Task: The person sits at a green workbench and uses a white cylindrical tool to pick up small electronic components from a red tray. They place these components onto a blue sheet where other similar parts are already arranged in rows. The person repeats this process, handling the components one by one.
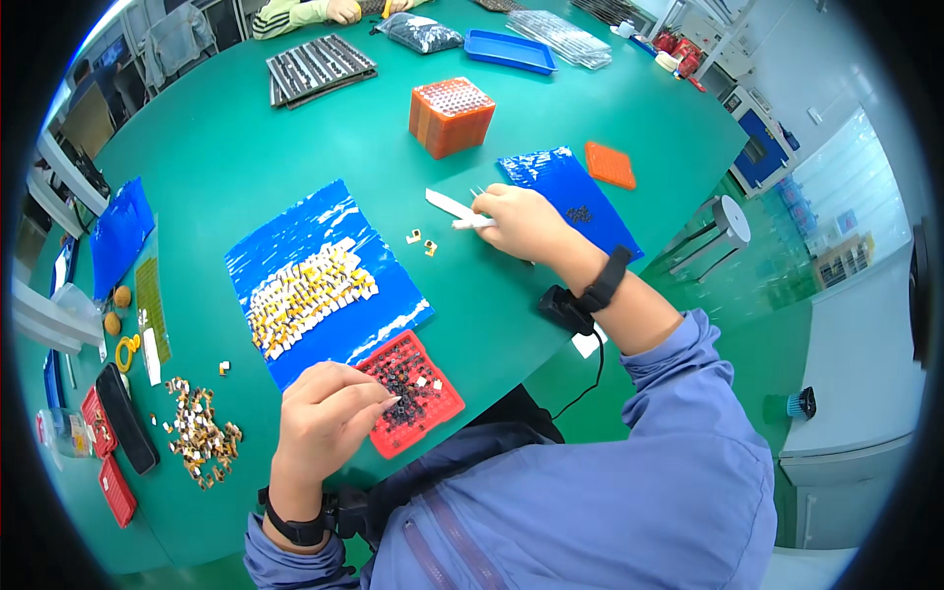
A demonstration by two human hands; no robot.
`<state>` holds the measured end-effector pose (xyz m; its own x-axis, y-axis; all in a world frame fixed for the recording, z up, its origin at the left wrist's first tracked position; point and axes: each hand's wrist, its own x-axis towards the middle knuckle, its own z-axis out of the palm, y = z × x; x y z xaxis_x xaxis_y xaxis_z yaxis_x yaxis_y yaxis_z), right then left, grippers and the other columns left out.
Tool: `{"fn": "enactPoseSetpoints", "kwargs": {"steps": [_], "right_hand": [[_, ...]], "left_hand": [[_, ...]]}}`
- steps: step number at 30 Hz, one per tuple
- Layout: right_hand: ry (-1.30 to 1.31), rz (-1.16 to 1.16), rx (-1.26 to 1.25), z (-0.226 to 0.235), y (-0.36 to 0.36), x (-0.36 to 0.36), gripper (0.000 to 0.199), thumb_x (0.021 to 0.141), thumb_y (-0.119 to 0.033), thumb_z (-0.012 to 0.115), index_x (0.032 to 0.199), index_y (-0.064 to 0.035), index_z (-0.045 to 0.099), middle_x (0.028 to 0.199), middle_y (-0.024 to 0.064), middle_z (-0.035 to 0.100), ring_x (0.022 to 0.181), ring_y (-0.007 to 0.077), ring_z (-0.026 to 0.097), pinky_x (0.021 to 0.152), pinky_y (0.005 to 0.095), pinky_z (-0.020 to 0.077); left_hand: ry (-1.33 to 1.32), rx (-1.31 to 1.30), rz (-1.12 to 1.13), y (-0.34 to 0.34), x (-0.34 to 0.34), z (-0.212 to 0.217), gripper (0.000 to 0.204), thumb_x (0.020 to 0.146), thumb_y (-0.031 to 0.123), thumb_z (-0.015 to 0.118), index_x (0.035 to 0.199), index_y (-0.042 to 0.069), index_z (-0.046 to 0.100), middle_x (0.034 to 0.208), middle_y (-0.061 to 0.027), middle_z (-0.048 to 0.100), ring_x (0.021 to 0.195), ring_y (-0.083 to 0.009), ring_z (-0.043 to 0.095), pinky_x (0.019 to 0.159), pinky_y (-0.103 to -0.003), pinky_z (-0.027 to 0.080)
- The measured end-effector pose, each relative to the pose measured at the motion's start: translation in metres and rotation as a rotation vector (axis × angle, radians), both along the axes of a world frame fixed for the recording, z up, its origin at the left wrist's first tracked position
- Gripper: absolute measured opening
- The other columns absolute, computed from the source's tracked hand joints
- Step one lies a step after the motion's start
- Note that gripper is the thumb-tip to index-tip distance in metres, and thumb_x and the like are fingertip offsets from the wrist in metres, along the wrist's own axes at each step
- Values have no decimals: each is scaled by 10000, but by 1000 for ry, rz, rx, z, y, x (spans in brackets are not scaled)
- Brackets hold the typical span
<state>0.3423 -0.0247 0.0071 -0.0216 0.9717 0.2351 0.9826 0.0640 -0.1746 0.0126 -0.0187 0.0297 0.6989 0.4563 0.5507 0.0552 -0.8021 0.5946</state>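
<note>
My left hand (332, 418) is closed in a pinch over the left edge of a red perforated tray (450, 401). What lies between the fingertips is too small to name. Small black parts and a few white pieces lie in that tray. Farther off to the right, my right hand (526, 224) is closed on a flat white strip (449, 205), with thin pale tips showing beside its fingers. Two small white-and-yellow parts (430, 249) lie on the green table left of this hand. Behind the tray, rows of similar white-and-yellow parts (315, 295) cover a blue sheet (329, 211).
A loose pile of small parts (204, 433) lies at the left, near a black case (128, 418) and yellow scissors (127, 352). Orange stacked trays (447, 123) stand mid-table. Right of them are another blue sheet (610, 211) and an orange lid (611, 165). Another person's hands (344, 11) are across the table.
</note>
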Motion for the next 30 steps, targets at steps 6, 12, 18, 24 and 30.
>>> {"fn": "enactPoseSetpoints", "kwargs": {"steps": [6, 12, 18, 24, 30], "right_hand": [[-197, 59, -50, -2, 41, -14, 122, 725, -118, 595, 779, -9, 607, 801, 157, 622, 791, 307, 625, 735, 393, 510], [-156, -42, -42, 2, 29, -10, 156, 747, -115, 575, 848, -8, 525, 722, 171, 624, 677, 343, 636, 627, 434, 518], [416, 374, 84, 57, -43, -72, 305, 775, -75, 620, 1080, -84, 607, 744, 99, 616, 622, 269, 615, 560, 348, 487], [539, 617, 36, 67, -89, -99, 366, 734, -145, 722, 1092, -114, 652, 726, 35, 584, 618, 195, 586, 517, 305, 482], [502, 589, 28, 65, -101, -103, 342, 719, -140, 736, 1051, -112, 662, 708, 23, 555, 590, 168, 569, 453, 288, 453]], "left_hand": [[-38, 29, 8, 1, -5, 0, 140, 613, 9, 733, 723, 65, 667, 732, -45, 645, 646, -197, 613, 581, -302, 462], [-91, 250, 17, 0, 0, 7, 158, 599, 43, 724, 732, 72, 644, 739, -33, 636, 652, -179, 613, 569, -288, 464], [-100, 446, 40, -5, -4, 14, 128, 592, 73, 669, 715, 96, 644, 757, -38, 629, 680, -164, 620, 578, -281, 478], [-67, 500, 32, -14, -3, 17, 140, 579, 62, 653, 713, 101, 652, 769, -36, 633, 684, -157, 624, 562, -259, 455], [-59, 499, 32, -15, -2, 15, 131, 584, 64, 659, 712, 94, 652, 789, -39, 645, 687, -160, 629, 559, -260, 452]]}}
